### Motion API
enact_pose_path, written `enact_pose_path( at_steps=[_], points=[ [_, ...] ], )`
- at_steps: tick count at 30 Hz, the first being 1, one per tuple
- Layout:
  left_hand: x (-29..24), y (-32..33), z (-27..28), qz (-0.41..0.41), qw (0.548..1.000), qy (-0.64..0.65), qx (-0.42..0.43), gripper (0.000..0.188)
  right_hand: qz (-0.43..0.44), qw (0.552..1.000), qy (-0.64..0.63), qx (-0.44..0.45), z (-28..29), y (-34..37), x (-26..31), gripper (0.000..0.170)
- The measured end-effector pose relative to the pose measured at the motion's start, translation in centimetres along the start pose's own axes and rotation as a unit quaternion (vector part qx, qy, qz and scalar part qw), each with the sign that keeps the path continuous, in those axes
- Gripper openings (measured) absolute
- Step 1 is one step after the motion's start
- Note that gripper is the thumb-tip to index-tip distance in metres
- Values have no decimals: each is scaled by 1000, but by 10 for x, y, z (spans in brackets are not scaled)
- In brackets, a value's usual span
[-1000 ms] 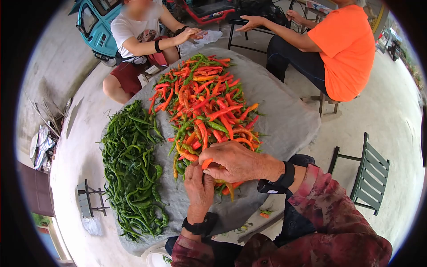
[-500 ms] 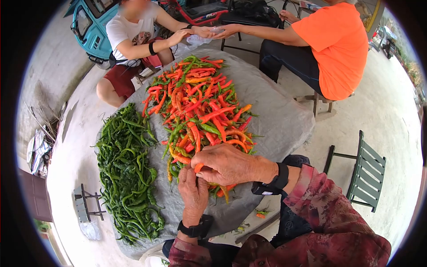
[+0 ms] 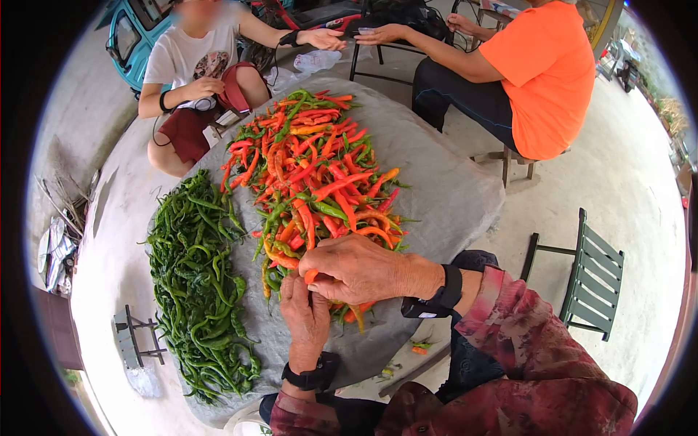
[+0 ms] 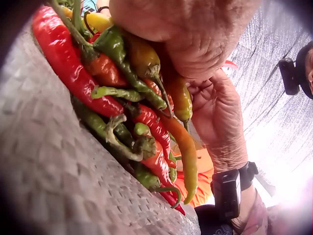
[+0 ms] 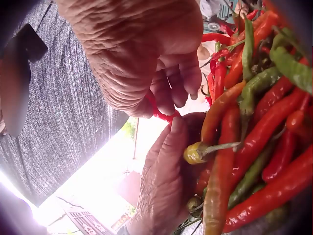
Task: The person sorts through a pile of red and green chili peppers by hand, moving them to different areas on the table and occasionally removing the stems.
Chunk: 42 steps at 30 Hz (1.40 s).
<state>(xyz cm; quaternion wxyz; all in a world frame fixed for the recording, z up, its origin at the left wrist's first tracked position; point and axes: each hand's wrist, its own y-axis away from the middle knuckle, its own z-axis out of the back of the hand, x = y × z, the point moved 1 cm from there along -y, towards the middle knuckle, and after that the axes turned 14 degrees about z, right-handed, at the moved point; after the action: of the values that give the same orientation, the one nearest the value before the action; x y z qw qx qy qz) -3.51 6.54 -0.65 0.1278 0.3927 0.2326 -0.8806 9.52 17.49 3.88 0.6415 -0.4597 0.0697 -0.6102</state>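
A red chili pepper (image 3: 311,277) is pinched between the thumb and fingers of my right hand (image 3: 358,270), just over the near end of the mixed pile. My left hand (image 3: 305,320) meets the right one at the fingertips and pinches the same chili pepper (image 5: 160,111) at its lower end. Most of the pepper is hidden by the fingers. Close beside both hands lies the heap of red, orange and green chili peppers (image 3: 320,174). In the left wrist view, a yellow-green chili pepper (image 4: 182,103) sits right by the hands.
A long heap of green chili peppers (image 3: 196,298) lies to the left on the grey sheet (image 3: 436,174). Across from me sit a person in a white shirt (image 3: 193,54) and one in an orange shirt (image 3: 545,80). A dark green chair (image 3: 592,280) stands at right.
The head view has shifted, so the piles sit further left. Across the sheet, the two other people's hands met and have drawn apart. My hands keep the red chili pepper pinched.
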Motion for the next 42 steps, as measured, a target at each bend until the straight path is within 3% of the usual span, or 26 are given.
enact_pose_path(
  at_steps=[22, 42],
  points=[
    [-3, -1, 1, 16, 1000, -21, 9, 20, -6, 1000, 10, 7, -3, 0, -1, 23],
    [0, 1, 2, 32, 998, -43, 22, 24, 41, 998, 40, -20, -2, 0, 0, 34]
  ],
)
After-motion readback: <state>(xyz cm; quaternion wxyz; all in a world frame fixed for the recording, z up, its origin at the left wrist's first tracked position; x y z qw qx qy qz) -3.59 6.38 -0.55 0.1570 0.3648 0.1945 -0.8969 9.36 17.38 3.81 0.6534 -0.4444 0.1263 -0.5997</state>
